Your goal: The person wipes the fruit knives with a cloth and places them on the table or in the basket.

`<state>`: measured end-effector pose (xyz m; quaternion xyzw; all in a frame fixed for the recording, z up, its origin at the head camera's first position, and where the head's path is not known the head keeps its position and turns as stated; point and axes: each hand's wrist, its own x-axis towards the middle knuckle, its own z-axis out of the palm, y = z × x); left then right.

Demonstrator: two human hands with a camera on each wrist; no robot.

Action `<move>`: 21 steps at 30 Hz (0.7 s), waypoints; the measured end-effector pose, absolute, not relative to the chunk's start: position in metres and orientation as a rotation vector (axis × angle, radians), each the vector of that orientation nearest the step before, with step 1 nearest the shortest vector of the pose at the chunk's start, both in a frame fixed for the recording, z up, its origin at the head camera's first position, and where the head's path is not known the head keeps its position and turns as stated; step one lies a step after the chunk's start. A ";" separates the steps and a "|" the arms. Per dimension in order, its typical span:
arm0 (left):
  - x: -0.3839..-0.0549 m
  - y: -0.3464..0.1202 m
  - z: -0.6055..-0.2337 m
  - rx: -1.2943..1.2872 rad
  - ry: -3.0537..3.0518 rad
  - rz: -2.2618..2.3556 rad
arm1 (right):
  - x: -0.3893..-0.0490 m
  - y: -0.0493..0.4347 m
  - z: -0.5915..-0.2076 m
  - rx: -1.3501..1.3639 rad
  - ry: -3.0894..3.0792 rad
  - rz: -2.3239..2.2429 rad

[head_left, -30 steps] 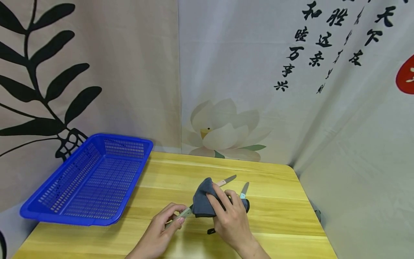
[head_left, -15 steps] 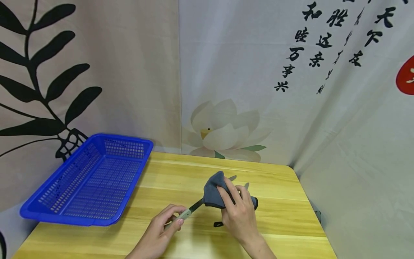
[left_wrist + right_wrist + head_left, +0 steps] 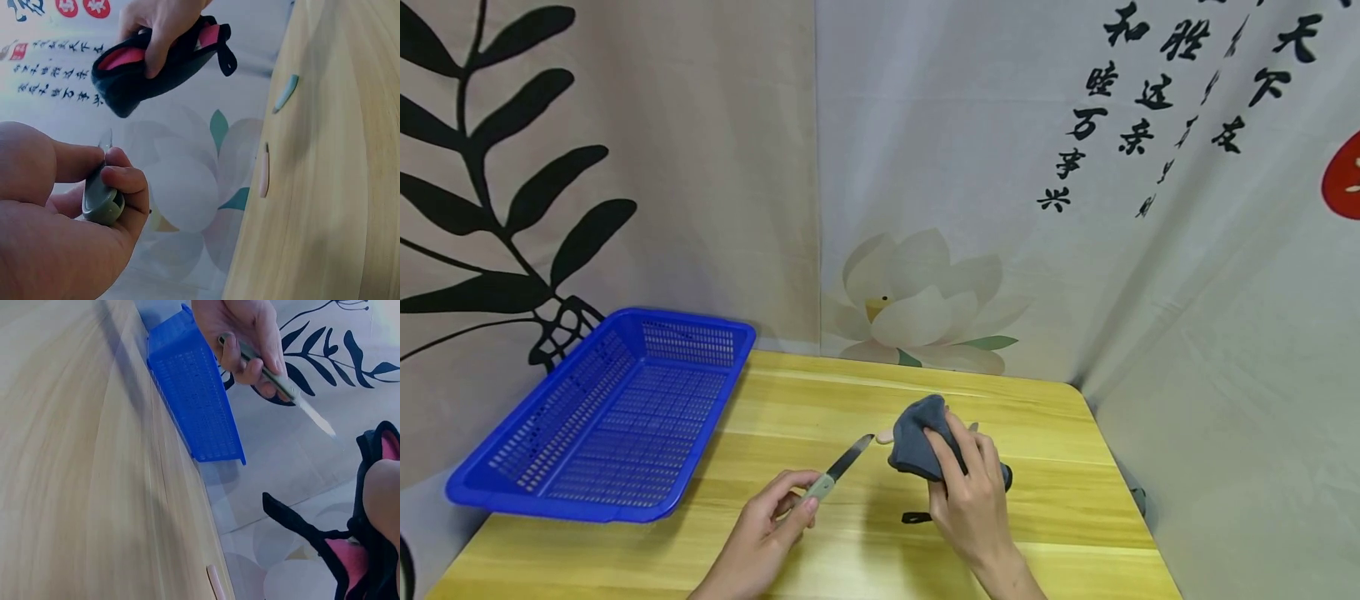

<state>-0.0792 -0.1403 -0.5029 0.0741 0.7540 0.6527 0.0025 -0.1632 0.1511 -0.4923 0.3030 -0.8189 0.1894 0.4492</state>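
My left hand (image 3: 763, 529) grips a small knife (image 3: 822, 487) by its pale green handle, its blade pointing up and to the right. To the right of it, my right hand (image 3: 970, 496) holds a folded grey-blue cloth (image 3: 916, 440) with black edging and a black loop. Pink lining shows inside the cloth (image 3: 144, 87) in the left wrist view. A gap separates blade and cloth. Beyond them lie two more knives: a pink-handled knife (image 3: 264, 172) and a light-blue-handled knife (image 3: 286, 94). The cloth and right hand hide most of both in the head view.
A blue plastic basket (image 3: 696, 433) with mesh walls stands at the left on the wooden table (image 3: 1075, 517). Printed curtains (image 3: 925, 167) hang behind the table and along its right side.
The cloth in my right hand has moved right, off the blade it covered. The knife's blade is now bare to the tip. My left hand has barely moved.
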 end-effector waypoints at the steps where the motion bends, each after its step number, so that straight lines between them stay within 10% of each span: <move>1: -0.079 -0.140 -0.503 0.224 2.361 2.054 | -0.162 0.150 -0.492 0.756 -2.015 0.480; 21: -0.081 -0.137 -0.496 0.165 2.257 2.035 | -0.136 0.119 -0.496 1.104 -1.901 0.438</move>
